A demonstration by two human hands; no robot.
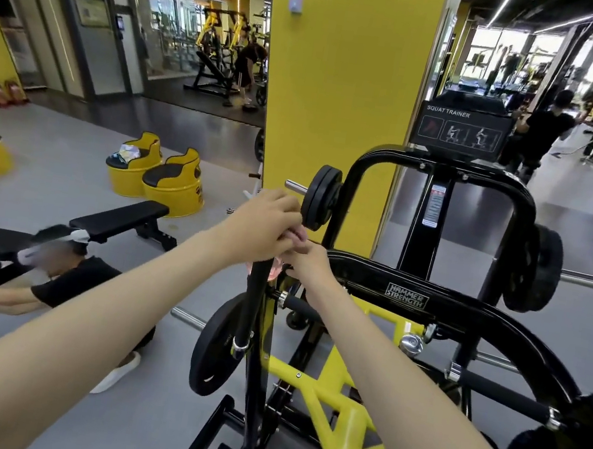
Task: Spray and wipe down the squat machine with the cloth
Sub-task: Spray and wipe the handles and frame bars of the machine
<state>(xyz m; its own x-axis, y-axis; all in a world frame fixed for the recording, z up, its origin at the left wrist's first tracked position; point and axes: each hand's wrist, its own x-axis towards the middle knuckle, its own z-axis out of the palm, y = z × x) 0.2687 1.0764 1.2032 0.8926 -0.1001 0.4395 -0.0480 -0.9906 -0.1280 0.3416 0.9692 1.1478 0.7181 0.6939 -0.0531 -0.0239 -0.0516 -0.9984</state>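
Head view: left hand point(268, 220) curls over crumpled pink cloth point(299, 234) atop round black handle point(250, 306), right hand point(306, 264) pinching it

The black-and-yellow steel squat machine point(408, 294) stands on the grey floor. Its curved black tube frame carries a "HAMMER STRENGTH" label, a "SQUAT TRAINER" placard sits on top, and round black weight plates point(320, 197) hang on its side pegs. The small crumpled pink cloth point(299, 234) is bunched at the top of the machine's upright black handle bar point(251, 302). The left hand point(269, 216) grips it there and the right hand point(306, 262) pinches it.
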